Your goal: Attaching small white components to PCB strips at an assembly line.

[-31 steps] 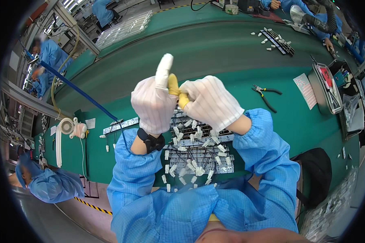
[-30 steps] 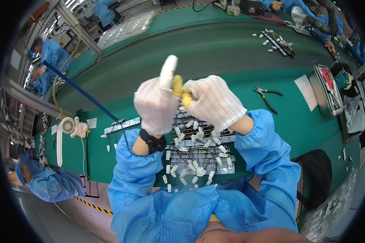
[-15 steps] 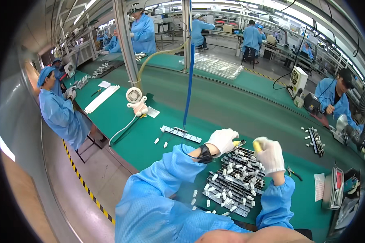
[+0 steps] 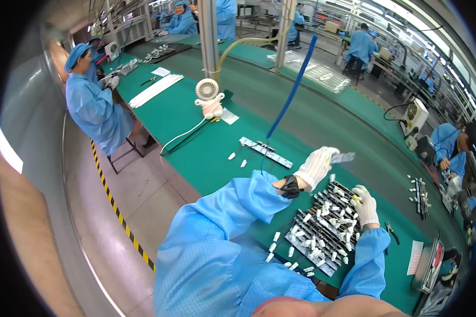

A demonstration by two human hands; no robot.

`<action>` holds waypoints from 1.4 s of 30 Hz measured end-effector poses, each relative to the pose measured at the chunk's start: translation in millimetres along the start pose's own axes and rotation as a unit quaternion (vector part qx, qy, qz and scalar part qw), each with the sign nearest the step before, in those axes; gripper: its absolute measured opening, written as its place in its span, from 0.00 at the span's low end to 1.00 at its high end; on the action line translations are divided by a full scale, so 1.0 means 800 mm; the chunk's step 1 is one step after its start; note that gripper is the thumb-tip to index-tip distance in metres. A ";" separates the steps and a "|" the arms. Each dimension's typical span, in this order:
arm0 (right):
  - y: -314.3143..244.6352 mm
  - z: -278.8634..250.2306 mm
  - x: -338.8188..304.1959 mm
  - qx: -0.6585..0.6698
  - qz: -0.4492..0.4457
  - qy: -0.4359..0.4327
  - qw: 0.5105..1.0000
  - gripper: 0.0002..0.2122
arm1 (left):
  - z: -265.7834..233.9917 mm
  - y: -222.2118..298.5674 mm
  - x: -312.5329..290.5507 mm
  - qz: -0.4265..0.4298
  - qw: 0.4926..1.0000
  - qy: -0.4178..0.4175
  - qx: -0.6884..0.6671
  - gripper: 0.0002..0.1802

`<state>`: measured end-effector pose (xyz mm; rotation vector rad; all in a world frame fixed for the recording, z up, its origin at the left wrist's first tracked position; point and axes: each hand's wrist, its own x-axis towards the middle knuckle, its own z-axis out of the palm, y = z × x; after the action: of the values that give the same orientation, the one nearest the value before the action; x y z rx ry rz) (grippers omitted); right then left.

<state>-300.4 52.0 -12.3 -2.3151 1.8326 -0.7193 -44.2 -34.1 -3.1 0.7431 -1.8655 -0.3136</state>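
My left hand point(image 4: 316, 168), in a white glove with a black strap round the wrist, is closed on one end of a small circuit board strip point(image 4: 345, 158) that is blurred by motion. It holds the strip up beyond the far end of a pile of circuit boards point(image 4: 328, 211). Many white connectors on leads lie over the pile. My right hand point(image 4: 367, 207), gloved too, rests at the pile's right edge with its fingers bent in among the connectors. What those fingers hold, if anything, is hidden.
A longer board strip point(image 4: 265, 153) lies left beyond my left hand, under a hanging blue cord point(image 4: 296, 84). Pliers point(image 4: 392, 232) lie right of the pile, near a metal bin point(image 4: 427, 269). A small fan point(image 4: 208, 98) stands far left. Co-workers sit around the benches.
The view has swung left. My left hand has lifted the small board strip off the pile's far end. My right hand has come down to the pile's right edge.
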 end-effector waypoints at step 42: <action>0.452 -0.168 0.003 -0.247 0.403 0.011 0.881 0.24 | -0.017 -0.006 -0.041 -0.562 0.507 -0.152 -0.635 0.16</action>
<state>-679.2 -19.6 -24.1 -1.4264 2.9160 -0.1533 -21.6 -15.5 -24.2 0.6517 -0.5865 -2.4385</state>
